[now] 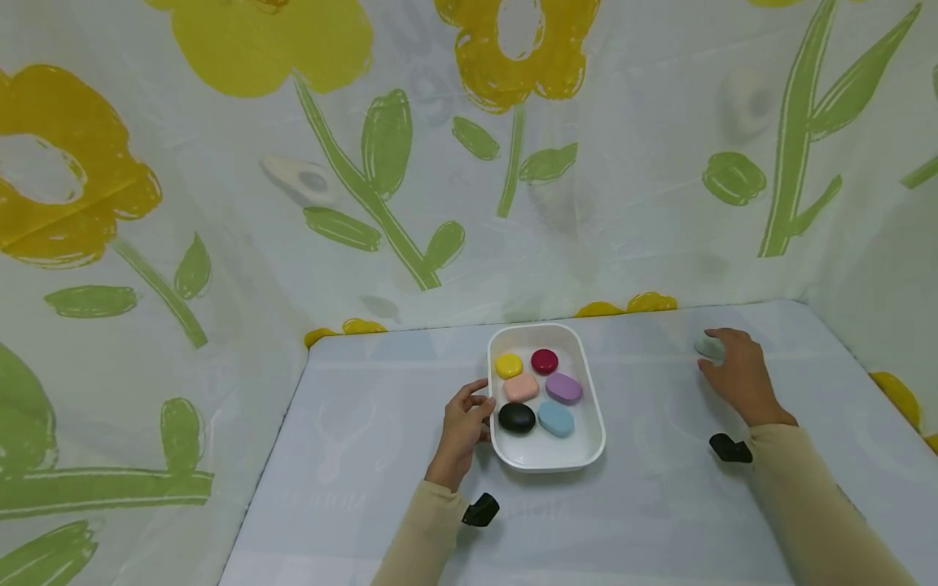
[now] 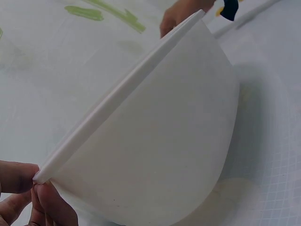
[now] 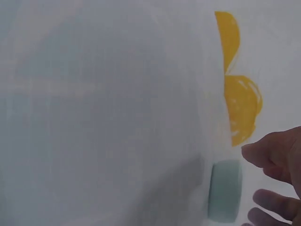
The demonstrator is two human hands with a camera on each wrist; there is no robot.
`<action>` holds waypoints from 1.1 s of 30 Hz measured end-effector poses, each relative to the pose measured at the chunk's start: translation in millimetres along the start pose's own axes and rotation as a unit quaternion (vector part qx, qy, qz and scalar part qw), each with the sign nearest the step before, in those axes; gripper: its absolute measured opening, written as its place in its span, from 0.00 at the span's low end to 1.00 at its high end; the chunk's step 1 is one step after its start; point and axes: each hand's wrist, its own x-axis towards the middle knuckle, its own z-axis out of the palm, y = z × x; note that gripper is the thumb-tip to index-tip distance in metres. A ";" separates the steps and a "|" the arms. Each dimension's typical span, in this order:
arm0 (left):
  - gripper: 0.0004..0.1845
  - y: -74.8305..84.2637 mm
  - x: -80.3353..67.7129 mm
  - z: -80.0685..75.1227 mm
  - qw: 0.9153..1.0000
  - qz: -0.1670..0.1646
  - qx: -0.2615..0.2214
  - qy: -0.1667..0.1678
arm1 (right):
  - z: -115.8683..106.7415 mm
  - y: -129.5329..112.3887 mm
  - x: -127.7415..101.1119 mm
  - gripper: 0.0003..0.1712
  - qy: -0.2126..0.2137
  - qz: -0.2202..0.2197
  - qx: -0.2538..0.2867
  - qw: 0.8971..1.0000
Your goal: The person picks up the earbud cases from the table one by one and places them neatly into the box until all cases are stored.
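Note:
A white rounded tray point(image 1: 545, 457) holds several smooth, soap-like pieces: yellow point(image 1: 509, 365), dark red point(image 1: 545, 361), pink point(image 1: 521, 388), purple point(image 1: 563, 388), black point(image 1: 516, 417) and light blue point(image 1: 556, 419). My left hand point(image 1: 462, 427) pinches the tray's left rim between thumb and fingers; the left wrist view shows the tray's outer wall point(image 2: 164, 141). Far to the right, my right hand point(image 1: 742, 376) reaches around a pale green piece point(image 1: 708, 348). In the right wrist view, its thumb and fingers are spread beside the green piece point(image 3: 225, 190), with a gap visible.
The light-coloured table point(image 1: 381, 456) ends at a back edge against a flower-printed cloth point(image 1: 630, 179). Similar cloth hangs at the left and right sides. Black wrist mounts point(image 1: 480, 510) sit on both forearms.

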 end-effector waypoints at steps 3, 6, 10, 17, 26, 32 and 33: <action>0.24 -0.2 0.1 0.3 1.000 -0.001 0.003 0.000 | -0.5 7.5 4.0 0.31 -0.016 0.009 -0.016 1.000; 0.24 -0.8 0.1 0.8 1.000 -0.002 0.003 -0.001 | -0.6 11.7 5.6 0.31 -0.029 0.017 -0.028 0.999; 0.24 -1.1 -0.2 1.2 1.000 -0.002 0.001 -0.003 | 1.5 13.6 4.9 0.28 -0.015 0.010 -0.035 0.999; 0.24 -0.5 0.0 0.9 1.000 -0.002 -0.003 -0.001 | 5.0 13.0 2.7 0.24 -0.009 0.033 -0.016 0.999; 0.23 -0.7 -0.7 0.0 1.000 -0.004 -0.001 0.001 | 5.3 2.9 -5.7 0.25 -0.037 0.042 -0.003 0.998; 0.24 -1.8 0.6 0.2 1.000 0.002 0.000 -0.001 | 11.5 -9.7 -16.0 0.28 -0.049 0.017 0.013 0.999; 0.24 -1.8 0.8 0.3 1.000 0.002 -0.001 -0.001 | 12.2 -13.2 -17.4 0.29 -0.051 0.013 0.016 0.998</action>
